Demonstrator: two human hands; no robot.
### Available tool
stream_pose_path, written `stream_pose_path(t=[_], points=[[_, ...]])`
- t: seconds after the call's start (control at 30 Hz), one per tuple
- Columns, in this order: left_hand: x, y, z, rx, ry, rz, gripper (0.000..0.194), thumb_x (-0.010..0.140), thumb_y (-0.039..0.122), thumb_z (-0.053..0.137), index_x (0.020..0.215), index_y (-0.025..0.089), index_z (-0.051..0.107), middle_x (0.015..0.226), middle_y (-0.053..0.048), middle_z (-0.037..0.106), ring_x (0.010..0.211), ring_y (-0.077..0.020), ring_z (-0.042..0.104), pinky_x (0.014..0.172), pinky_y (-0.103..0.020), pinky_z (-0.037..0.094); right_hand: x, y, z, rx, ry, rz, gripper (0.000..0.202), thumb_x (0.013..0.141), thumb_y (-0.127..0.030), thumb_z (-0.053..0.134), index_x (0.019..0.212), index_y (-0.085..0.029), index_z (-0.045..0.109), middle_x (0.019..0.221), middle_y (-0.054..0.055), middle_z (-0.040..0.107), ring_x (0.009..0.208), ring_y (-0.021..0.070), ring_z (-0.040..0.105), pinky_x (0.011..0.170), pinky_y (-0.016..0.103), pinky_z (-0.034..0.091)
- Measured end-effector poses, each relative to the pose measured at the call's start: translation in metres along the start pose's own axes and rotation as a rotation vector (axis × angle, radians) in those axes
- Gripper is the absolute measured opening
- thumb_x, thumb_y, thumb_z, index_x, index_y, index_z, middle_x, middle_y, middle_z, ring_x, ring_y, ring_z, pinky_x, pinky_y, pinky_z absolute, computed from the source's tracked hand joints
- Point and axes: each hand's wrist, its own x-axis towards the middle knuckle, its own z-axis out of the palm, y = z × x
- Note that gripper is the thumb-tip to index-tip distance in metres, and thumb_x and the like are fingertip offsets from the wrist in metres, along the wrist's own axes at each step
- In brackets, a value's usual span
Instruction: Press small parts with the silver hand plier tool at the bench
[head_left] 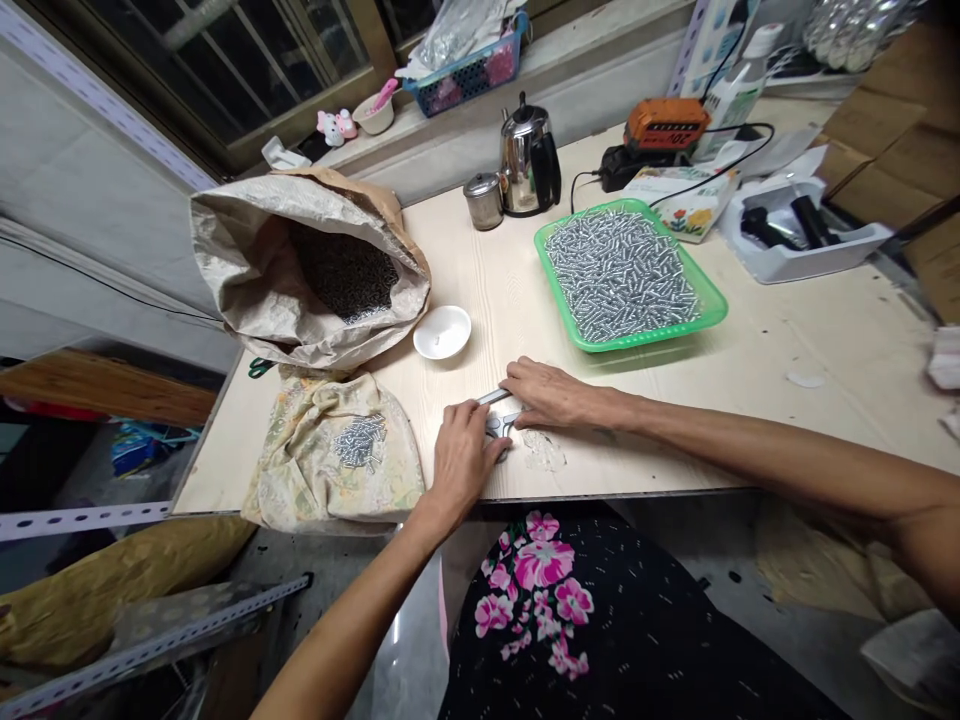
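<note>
The left hand (463, 452) and right hand (553, 396) both have their grip closed around 1 grey metal piece (496, 426), between them near the front edge of the table (645, 455). Clear plastic (543, 452) lies just beside the right hand; silvery pins (360, 442) rest on a patterned cloth (300, 470).

Ahead of right-hand fingers (517, 371), passable lane of bare tabletop (504, 290) between white bowl (442, 335) and green tray (637, 341), stopped by canister (485, 204) and kettle (523, 160). Bowl blocks straight ahead of left-hand fingers (460, 412); sack (240, 255) forward-left, cloth (285, 475) left. Metal tool (496, 426) fills gap between both hands' fingers.
</note>
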Motion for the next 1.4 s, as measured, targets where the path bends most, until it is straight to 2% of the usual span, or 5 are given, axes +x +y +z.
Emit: stream_pose_path(t=[0.33,0.6,1.07,1.3,1.4], points=[[0.047,0.005,0.003,0.145,-0.285,0.169,0.071,0.073,0.032,0.075,0.133,0.01,0.046,0.118,-0.016,0.057,0.108,-0.0326,0.05,0.092,-0.043,0.044,-0.014,-0.005,-0.01,-0.056,-0.087,0.118,0.061,0.069,-0.043,0.083,0.113,-0.01,0.057,0.107,0.015,0.057,0.098,0.0291,0.05,0.079,0.038,0.044],[0.052,0.012,0.003,0.127,-0.306,0.215,0.03,0.085,0.039,0.066,0.103,0.015,0.062,0.102,-0.011,0.061,0.1,-0.0276,0.052,0.083,-0.038,0.046,-0.019,-0.021,-0.013,-0.161,-0.104,0.172,0.028,0.083,-0.034,0.073,0.098,-0.013,0.063,0.097,0.013,0.062,0.094,0.0272,0.054,0.078,0.037,0.043],[0.052,0.023,0.0,0.137,-0.404,0.127,0.017,0.091,0.032,0.059,0.092,0.017,0.066,0.095,-0.008,0.063,0.098,-0.0248,0.054,0.078,-0.034,0.046,-0.022,-0.01,0.004,-0.063,-0.075,0.102,0.013,0.093,-0.022,0.057,0.082,-0.016,0.059,0.082,0.008,0.061,0.079,0.0212,0.055,0.071,0.032,0.042],[0.024,0.001,-0.01,0.019,-0.228,0.051,0.063,0.075,0.039,0.077,0.13,0.018,0.054,0.121,-0.01,0.058,0.111,-0.0259,0.052,0.092,-0.035,0.047,-0.039,-0.012,0.004,-0.064,0.144,-0.074,0.04,0.087,-0.036,0.066,0.119,-0.014,0.055,0.118,0.016,0.057,0.107,0.03,0.051,0.087,0.041,0.042],[-0.004,-0.036,-0.029,0.043,-0.003,-0.148,0.029,0.087,0.032,0.064,0.111,0.017,0.066,0.109,-0.009,0.062,0.107,-0.0233,0.054,0.092,-0.034,0.045,-0.046,-0.02,0.01,-0.068,0.184,-0.106,0.03,0.092,-0.036,0.059,0.115,-0.018,0.057,0.112,0.013,0.058,0.102,0.0278,0.05,0.084,0.04,0.041]])
